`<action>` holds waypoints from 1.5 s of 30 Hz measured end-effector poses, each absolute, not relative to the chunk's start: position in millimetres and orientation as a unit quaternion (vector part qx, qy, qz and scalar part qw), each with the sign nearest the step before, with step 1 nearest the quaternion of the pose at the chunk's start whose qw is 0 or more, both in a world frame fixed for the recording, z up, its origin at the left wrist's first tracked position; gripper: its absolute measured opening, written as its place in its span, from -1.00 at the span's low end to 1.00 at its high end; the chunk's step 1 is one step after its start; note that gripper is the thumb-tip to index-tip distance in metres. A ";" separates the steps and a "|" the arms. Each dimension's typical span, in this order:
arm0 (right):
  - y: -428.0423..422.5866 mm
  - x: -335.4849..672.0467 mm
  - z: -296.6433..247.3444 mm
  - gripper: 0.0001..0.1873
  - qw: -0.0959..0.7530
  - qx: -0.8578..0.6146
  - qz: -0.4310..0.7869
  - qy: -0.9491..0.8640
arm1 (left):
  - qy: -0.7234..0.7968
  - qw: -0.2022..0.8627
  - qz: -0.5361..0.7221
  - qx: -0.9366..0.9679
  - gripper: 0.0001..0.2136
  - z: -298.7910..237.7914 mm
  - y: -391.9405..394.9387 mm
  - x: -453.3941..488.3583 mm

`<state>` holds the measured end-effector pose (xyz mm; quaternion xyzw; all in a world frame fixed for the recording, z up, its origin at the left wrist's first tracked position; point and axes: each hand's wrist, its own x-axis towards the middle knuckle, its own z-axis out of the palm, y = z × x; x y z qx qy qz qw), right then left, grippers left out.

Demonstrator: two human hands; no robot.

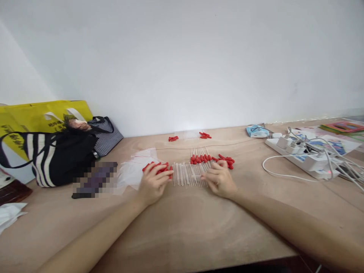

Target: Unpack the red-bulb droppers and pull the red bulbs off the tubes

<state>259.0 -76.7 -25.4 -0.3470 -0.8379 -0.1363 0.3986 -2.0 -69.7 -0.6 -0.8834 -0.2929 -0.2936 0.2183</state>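
My left hand (152, 185) is over a small pile of red rubber bulbs (155, 166), its fingers closing on one red bulb (171, 173) at the fingertips. My right hand (222, 181) is closed in a pinch, with a thin clear tube (196, 176) sticking out leftward from its fingertips. Between the hands lies a row of clear tubes (182, 174) side by side on the table. Just behind them, droppers with red bulbs (200, 158) lie in a row, their tubes pointing away. More red bulbs (226, 161) are heaped beyond my right hand.
Clear plastic bags (131, 167) lie left of the bulbs, beside a dark pixelated object (95, 180). A black bag (61, 157) and a yellow bag (48, 113) stand at the left. Rightward are a power strip (301, 157) with cables and a blue mask (257, 131).
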 end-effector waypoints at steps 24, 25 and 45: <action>-64.9 231.2 -26.1 -0.73 0.285 -0.523 -0.136 -0.791 | -0.625 -0.090 -0.348 -0.693 -0.76 0.4 -50.7 -39.5; -65.8 230.8 -26.1 -0.74 0.286 -0.518 -0.137 -0.794 | -0.631 -0.096 -0.343 -0.690 -0.75 -0.6 -51.5 -39.3; 32.4 288.5 7.1 -0.83 0.264 -0.754 0.122 -0.589 | -0.523 0.098 -0.403 -0.744 -0.85 -3.1 -69.0 -35.8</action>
